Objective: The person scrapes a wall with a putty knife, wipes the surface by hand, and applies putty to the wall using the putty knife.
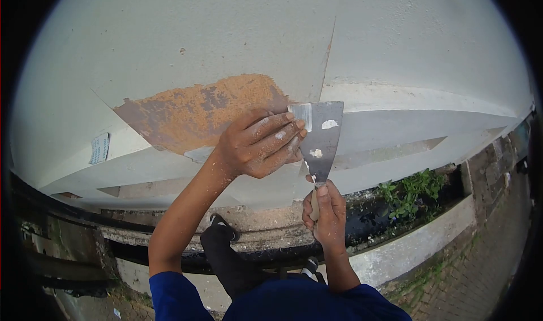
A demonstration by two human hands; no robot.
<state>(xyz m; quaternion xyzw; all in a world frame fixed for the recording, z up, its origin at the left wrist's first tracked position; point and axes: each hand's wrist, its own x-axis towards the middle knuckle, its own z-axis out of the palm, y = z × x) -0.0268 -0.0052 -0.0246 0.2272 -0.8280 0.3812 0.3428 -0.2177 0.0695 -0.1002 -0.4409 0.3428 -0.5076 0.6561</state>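
Note:
My right hand point(328, 213) is wrapped round the short handle of a putty knife point(323, 151), its wide grey blade pointing up and spotted with white filler. My left hand point(263, 143), dusted white, has its fingers bent and pressed together at the left side of that blade. At those fingertips a small shiny metal blade point(302, 115) lies against the wide one; the rest of it is hidden by the hand. Behind my left hand is a bare orange-brown patch point(198, 109) on the pale wall point(226, 33).
A printed paper point(99, 148) sticks to the wall at left. Below the wall's ledge point(407, 120) runs a dark drainage channel point(362, 222), with a green plant point(416, 191) and a concrete kerb point(418, 244). My shoe point(225, 226) is near the channel's edge.

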